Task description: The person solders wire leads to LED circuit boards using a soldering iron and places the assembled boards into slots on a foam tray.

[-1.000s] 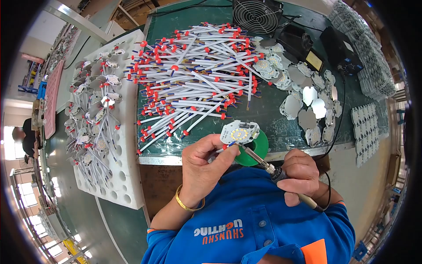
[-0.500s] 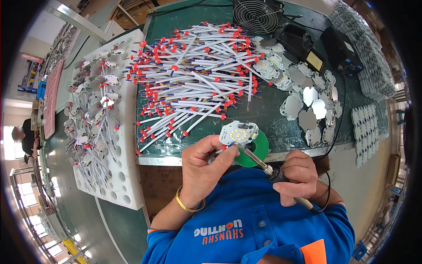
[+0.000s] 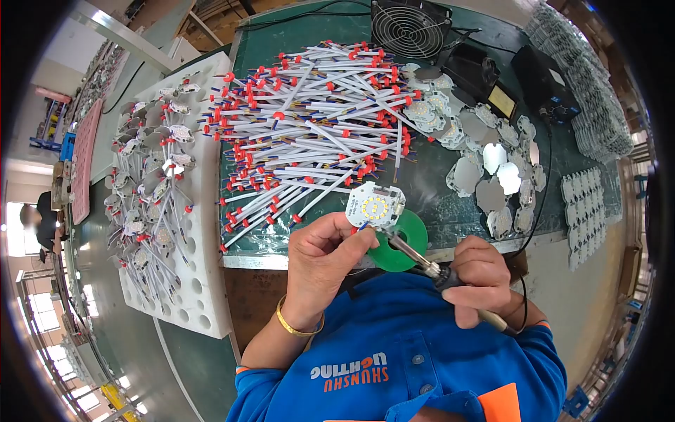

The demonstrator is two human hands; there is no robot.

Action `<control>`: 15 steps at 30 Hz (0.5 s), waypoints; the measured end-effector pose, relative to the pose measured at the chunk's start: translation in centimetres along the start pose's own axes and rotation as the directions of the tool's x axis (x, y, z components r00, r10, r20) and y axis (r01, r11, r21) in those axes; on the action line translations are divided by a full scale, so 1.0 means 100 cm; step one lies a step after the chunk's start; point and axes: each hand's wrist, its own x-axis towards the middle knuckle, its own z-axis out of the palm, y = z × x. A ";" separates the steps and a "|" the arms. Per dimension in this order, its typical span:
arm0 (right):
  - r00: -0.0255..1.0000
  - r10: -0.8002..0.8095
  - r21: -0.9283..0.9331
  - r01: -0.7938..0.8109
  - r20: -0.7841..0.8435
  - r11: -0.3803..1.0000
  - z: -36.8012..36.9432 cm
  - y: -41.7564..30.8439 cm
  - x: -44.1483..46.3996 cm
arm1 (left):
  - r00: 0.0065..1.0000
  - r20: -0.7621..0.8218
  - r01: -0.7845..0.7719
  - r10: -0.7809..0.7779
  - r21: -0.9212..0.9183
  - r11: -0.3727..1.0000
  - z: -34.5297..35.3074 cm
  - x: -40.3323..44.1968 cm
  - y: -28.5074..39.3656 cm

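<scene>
Between the thumb and fingers of my left hand (image 3: 327, 257) is a white LED circuit board (image 3: 375, 205), with a blue wire end and a bit of red at its lower edge. My right hand (image 3: 480, 280) is wrapped round a soldering iron (image 3: 450, 278), whose metal tip points up and left, close to the board's lower right edge. Whether the tip touches the board cannot be made out. Just behind the tip lies a green ring-shaped spool (image 3: 410, 257) at the table's front edge. Beyond my hands spreads a pile of white cables (image 3: 309, 133) with red rings.
At the left, a white foam tray (image 3: 200, 281) holds wired boards. Loose boards (image 3: 492, 193) lie at the right, beside a board panel (image 3: 583, 214). Behind stand a fan (image 3: 411, 29), a black box (image 3: 545, 84) and stacked panels (image 3: 587, 84). A person (image 3: 48, 221) is far left.
The board in my left hand has tilted and moved slightly up and left. The iron's tip has shifted a little, and the green spool shows lower and slightly left.
</scene>
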 end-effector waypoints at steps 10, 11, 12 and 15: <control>0.998 0.047 -0.237 -0.055 -0.039 0.970 -0.008 0.010 0.040 | 0.995 0.073 0.065 -0.065 -0.006 0.998 -0.002 0.005 0.004; 0.989 0.059 -0.274 -0.093 -0.132 0.957 -0.002 0.013 0.046 | 0.993 0.102 0.060 -0.061 0.012 0.998 -0.001 0.006 0.005; 0.989 0.057 -0.277 -0.093 -0.137 0.956 0.002 0.020 0.052 | 0.993 0.106 0.058 -0.059 0.015 0.998 -0.002 0.007 0.005; 0.966 0.208 -0.189 -0.235 -0.154 0.953 0.009 0.030 0.065 | 0.989 0.139 0.037 -0.053 0.117 0.992 -0.002 0.010 0.009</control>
